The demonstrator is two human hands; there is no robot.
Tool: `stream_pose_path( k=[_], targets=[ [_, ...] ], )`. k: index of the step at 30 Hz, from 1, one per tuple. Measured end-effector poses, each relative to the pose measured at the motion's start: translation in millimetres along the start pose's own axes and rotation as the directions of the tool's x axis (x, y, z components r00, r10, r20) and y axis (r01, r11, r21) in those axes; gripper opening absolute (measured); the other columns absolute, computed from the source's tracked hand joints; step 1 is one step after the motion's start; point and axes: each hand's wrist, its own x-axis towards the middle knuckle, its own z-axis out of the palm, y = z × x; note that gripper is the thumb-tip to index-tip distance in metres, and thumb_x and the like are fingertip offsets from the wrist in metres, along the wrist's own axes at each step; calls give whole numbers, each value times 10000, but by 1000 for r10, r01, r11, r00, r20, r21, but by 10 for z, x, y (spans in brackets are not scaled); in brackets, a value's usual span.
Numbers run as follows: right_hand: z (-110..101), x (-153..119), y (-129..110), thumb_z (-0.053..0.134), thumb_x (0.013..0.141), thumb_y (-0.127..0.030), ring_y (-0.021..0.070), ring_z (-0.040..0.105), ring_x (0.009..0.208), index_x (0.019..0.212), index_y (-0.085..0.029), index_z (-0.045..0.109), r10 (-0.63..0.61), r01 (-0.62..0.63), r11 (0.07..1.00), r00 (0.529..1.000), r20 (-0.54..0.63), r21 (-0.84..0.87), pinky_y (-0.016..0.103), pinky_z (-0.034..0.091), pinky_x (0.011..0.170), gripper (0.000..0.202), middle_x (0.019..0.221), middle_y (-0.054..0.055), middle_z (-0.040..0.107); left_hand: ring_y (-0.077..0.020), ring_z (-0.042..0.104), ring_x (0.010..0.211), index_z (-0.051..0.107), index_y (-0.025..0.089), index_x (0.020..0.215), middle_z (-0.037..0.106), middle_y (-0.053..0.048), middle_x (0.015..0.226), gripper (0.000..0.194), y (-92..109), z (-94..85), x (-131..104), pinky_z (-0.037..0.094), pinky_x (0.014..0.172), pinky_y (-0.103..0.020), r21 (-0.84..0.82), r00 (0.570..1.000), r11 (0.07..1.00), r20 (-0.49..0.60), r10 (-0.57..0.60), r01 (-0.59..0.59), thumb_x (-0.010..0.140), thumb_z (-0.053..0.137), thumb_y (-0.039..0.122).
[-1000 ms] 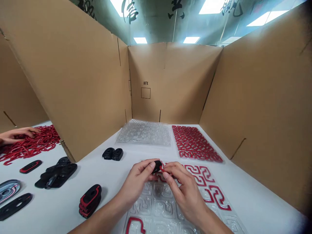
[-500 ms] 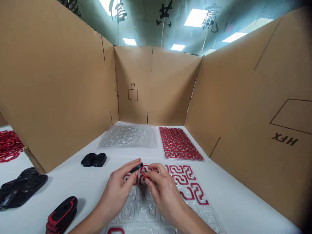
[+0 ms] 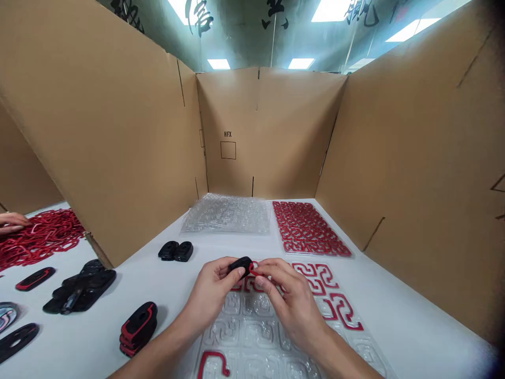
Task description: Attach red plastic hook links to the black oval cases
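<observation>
Head view, the only one, as seen from where I stand.

Left hand (image 3: 213,284), centre of the frame: thumb and fingers closed on a small black part (image 3: 240,266), tilted up above the tray, presumably to offer its edge to the other hand.

Right hand (image 3: 294,292), just right of it: fingertips pinched narrow on a thin red strip (image 3: 253,270), which meets the right end of the black part; the fine grip seems suited to so slim a piece. Whether the strip is seated there, I cannot tell.

Clear tray (image 3: 258,332), lower centre, beneath both hands: moulded recesses, many vacant; red pieces (image 3: 347,311) lie toward its right and far side, each apparently kept apart by its own recess.

Stacked parts (image 3: 139,329), lower left: black with red lines, piled near the left forearm, probably for easy reach.

Two black parts (image 3: 175,251), left of centre: side by side, no red visible.

Clear sheets (image 3: 229,215) and filled red rows (image 3: 313,229), mid-frame, behind the hands: set back, perhaps to free working room.

Co-worker's hand (image 3: 13,221), far left: at a red heap (image 3: 51,234), beyond the cardboard partition (image 3: 118,137).
</observation>
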Motion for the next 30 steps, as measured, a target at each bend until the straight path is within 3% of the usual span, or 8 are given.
stream_pose_path(
  k=[9,13,15,20,24,30],
  targets=[
    [0,-16,-41,525,925,-183,194,613,997,1028,-245,704,29,-28,999,999,31,-30,306,493,860,216,1055,70,642,-194,635,803,725,174,946,720,-35,819,188,-48,-1,-66,485,742,-276,134,994,986,-23,105,-101,817,644,284],
    [-10,3,12,521,930,-219,204,601,1023,983,-228,706,78,-78,997,997,5,29,327,473,892,193,1069,74,642,-170,600,740,722,156,901,709,-43,824,191,-12,0,-47,467,689,-264,86,998,994,0,61,-61,791,667,302],
    [-18,25,56,528,930,-282,201,614,973,955,-215,696,155,-156,976,988,20,153,322,497,840,182,1064,72,648,-160,586,728,720,150,902,706,-51,842,212,10,7,-43,463,681,-262,36,1000,999,27,13,-14,780,679,319],
    [-32,76,98,619,864,-422,154,614,753,948,-187,665,312,-361,774,932,182,520,264,509,644,254,901,36,667,-143,548,704,706,152,838,668,-41,802,177,68,14,-61,432,618,-235,-150,995,984,32,-94,98,770,677,312],
    [-48,102,98,734,773,-422,121,589,658,928,-178,643,363,-421,652,904,228,630,238,478,610,303,753,-4,654,-134,536,691,694,159,806,663,-32,792,143,106,8,-66,421,607,-229,-266,990,953,48,-135,143,739,695,285],
    [-64,104,131,785,726,-411,94,544,582,875,-168,641,429,-467,494,865,261,734,213,418,560,319,712,-9,643,-129,523,662,663,161,725,636,-24,733,93,68,18,-77,403,573,-215,-213,988,966,84,-130,145,716,683,252]
  ],
)
